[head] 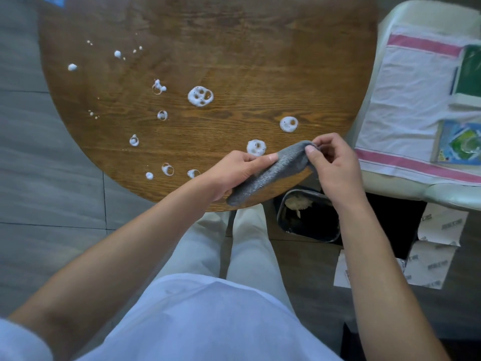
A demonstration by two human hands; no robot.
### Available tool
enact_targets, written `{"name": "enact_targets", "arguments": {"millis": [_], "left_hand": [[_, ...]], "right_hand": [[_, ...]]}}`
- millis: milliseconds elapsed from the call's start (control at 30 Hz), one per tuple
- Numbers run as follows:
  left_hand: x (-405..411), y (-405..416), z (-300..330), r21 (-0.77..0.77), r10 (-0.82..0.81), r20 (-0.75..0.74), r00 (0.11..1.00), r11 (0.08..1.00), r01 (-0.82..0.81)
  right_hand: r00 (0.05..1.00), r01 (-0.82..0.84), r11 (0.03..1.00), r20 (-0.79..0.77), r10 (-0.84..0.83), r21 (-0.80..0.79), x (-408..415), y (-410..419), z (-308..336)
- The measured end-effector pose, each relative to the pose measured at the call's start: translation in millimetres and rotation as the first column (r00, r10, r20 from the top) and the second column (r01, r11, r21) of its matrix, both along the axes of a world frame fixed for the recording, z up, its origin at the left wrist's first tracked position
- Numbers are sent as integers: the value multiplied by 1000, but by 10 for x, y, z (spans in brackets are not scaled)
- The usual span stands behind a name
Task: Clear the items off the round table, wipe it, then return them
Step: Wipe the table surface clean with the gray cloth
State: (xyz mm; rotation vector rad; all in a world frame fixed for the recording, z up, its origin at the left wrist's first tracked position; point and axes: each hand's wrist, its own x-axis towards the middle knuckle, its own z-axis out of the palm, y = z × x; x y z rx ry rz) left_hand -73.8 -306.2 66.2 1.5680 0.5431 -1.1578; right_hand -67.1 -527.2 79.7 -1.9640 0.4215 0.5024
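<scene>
The round wooden table (234,48) fills the upper middle of the view and carries several blobs and rings of white foam (200,96) on its near half. A grey cloth (276,170) is stretched between both hands over the table's near right edge. My left hand (234,173) grips the cloth's lower part with the thumb on top. My right hand (333,162) pinches its upper end between thumb and fingers.
A pale cushioned seat (406,188) at the right holds a white cloth with pink stripes (406,100), a green book (468,74) and a blue-green box (460,144). A dark bin (307,220) stands on the floor below the table edge. Papers (432,256) lie on the floor.
</scene>
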Motion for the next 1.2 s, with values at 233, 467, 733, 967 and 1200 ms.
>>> {"name": "enact_targets", "arguments": {"millis": [233,467,733,967,1200], "left_hand": [[175,-228,38,-9,39,410,911,999,-38],[270,-519,191,78,-84,621,779,996,45],[137,-663,252,197,-297,748,594,953,228],[127,-628,279,267,-409,720,562,909,319],[81,-589,312,127,-183,647,741,983,132]], "right_hand": [[978,205,963,-15,-210,-175,4,-26,-172],[812,520,805,-455,-364,284,-109,176,-18],[779,599,629,-542,-314,496,107,299,188],[541,841,267,-720,-434,471,290,316,101],[524,828,158,-641,-560,539,468,120,-15]]}}
